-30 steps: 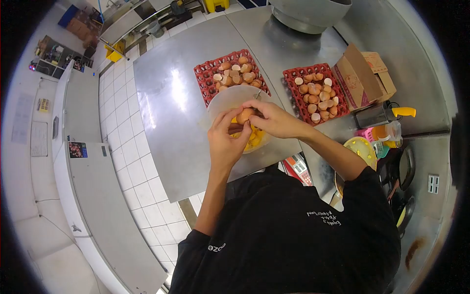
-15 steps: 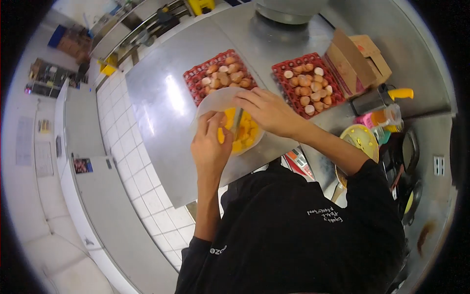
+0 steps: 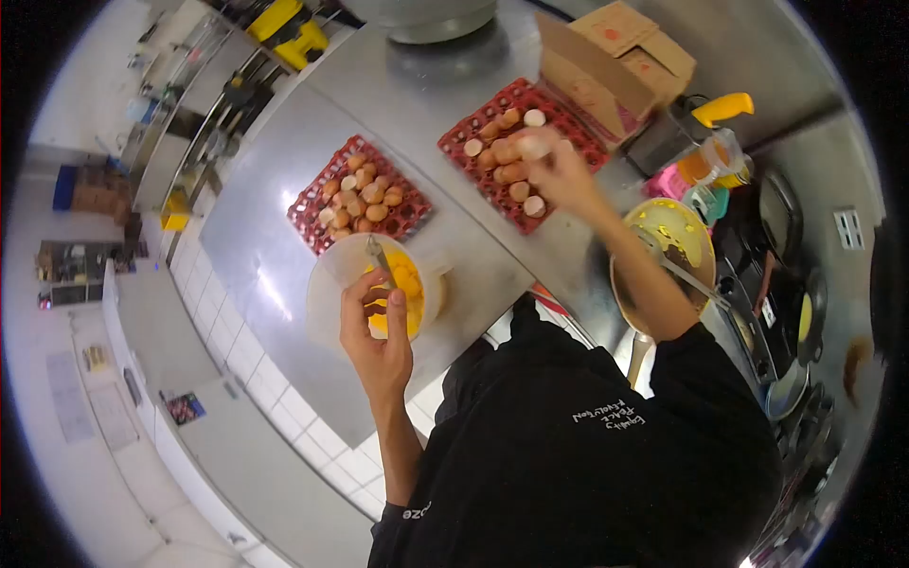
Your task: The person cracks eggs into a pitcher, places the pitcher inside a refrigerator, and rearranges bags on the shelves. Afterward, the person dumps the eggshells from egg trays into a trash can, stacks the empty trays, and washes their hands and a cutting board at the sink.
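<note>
Smeared by motion over the right tray (image 3: 516,93): right hand (image 3: 565,180), hard to make out finger by finger, in a narrow grip on a pale shell (image 3: 532,145), likewise blurred at the edges. Partly covered beneath: brown shells (image 3: 511,172) in the tray, along with some of its cups.

At the near side of the bowl (image 3: 322,289), reaching over the rim: left hand (image 3: 377,346), with thumb and fingers bent close and only a narrow gap between. Cannot tell whether empty or around something, for want of detail at the fingertips. Inside the bowl: yolks (image 3: 409,279), partly hidden by those fingers and by a metal utensil (image 3: 378,257), blurred at its lower end.

Just beyond the bowl, on the table (image 3: 246,237): left tray (image 3: 409,220), also heaped with broken shells.

Cut off at the top: large metal vessel (image 3: 426,19). Beside the right tray: open box (image 3: 582,76), mostly hidden inside. Farther right, crowded and overlapping: yellow handle (image 3: 722,109), jar (image 3: 705,163), black pans (image 3: 781,213). Crossed by the right forearm: yellow-flecked pan (image 3: 653,210). Low in view, over part of the table edge: black shirt (image 3: 587,464).
</note>
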